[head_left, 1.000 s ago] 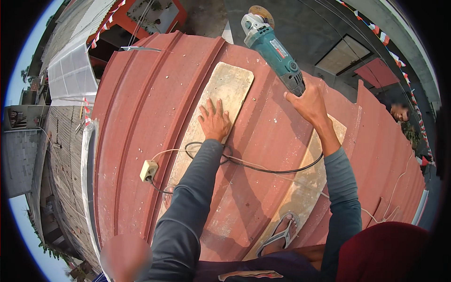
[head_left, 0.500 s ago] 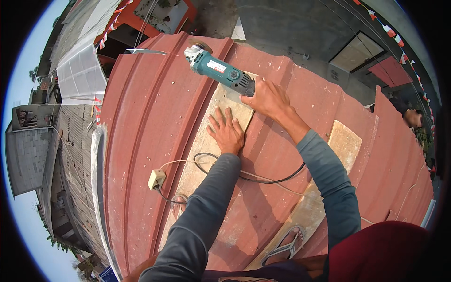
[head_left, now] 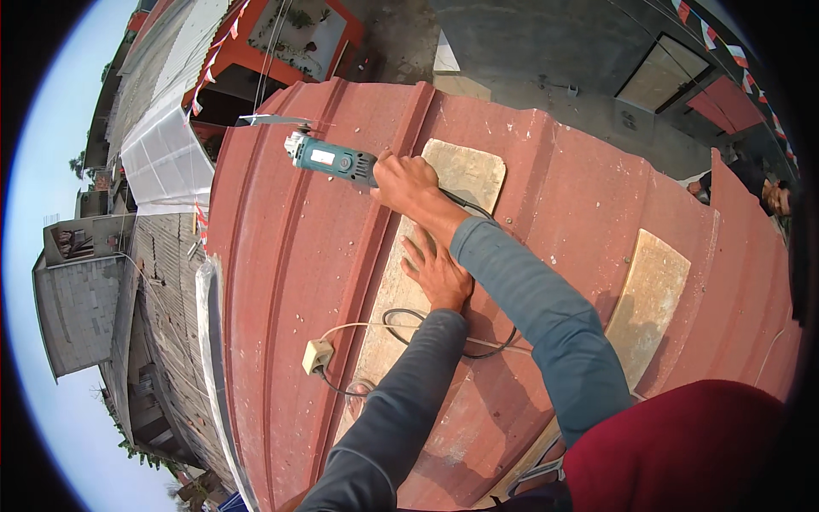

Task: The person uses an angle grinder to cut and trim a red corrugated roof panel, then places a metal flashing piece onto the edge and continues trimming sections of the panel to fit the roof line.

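Note:
My right hand [head_left: 408, 183] is wrapped round the rear of a teal angle grinder [head_left: 337, 160], held out to the left above the red ribbed metal roof [head_left: 281, 256]. The grinder's grey head points left, close to a loose strip of sheet metal [head_left: 277, 119] at the roof's far edge; its disc is hard to make out. On a long wooden plank [head_left: 467, 166] lies my left hand [head_left: 441, 275], flat with fingers spread, partly under my right forearm. A black cord loops over the plank beside it. Near my foot, a cream socket block [head_left: 317, 356] has a black plug in it.
A second plank [head_left: 648, 307] lies on the roof at right. Beyond the far edge the roof drops to a grey yard [head_left: 563, 111]. Older corrugated roofing [head_left: 171, 299] runs along the left. At the far right edge, part of another person [head_left: 772, 198] shows.
My right hand has carried the grinder leftward and turned its head toward the loose metal strip. The left hand stays flat on the plank. The whole view has shifted slightly.

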Available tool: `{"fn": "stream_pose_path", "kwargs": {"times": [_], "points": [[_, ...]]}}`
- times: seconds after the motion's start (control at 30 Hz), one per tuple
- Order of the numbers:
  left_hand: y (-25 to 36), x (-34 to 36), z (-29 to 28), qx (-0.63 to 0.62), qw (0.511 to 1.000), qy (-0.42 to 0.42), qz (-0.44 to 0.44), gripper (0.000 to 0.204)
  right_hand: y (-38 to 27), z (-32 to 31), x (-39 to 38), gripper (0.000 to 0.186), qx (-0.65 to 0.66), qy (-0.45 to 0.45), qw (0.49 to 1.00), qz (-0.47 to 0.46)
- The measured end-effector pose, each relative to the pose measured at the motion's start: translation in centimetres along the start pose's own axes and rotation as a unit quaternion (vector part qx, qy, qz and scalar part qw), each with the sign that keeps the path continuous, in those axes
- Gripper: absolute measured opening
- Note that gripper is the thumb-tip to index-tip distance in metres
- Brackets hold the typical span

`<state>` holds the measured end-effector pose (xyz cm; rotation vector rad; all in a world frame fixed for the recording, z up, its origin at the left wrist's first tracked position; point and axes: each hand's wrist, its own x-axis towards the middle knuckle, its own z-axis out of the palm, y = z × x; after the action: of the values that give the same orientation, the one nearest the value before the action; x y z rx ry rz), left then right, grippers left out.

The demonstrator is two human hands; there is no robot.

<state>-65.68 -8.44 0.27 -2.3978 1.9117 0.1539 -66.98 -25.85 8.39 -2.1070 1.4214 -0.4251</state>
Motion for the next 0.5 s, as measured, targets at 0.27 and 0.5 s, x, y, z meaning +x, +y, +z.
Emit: {"fn": "stream_pose_path", "kwargs": {"times": [0.27, 0.5], "points": [[0.2, 0.1, 0.5, -0.022, 1.000, 0.006, 0.014, 0.061, 0.3, 2.7, 3.0, 0.042, 0.020, 0.001, 1.000, 0.008], [0.1, 0.5, -0.3, -0.037, 0.999, 0.023, -0.013, 0.052, 1.5, 1.8, 4.9, 0.039, -0.002, 0.006, 1.000, 0.004]]}}
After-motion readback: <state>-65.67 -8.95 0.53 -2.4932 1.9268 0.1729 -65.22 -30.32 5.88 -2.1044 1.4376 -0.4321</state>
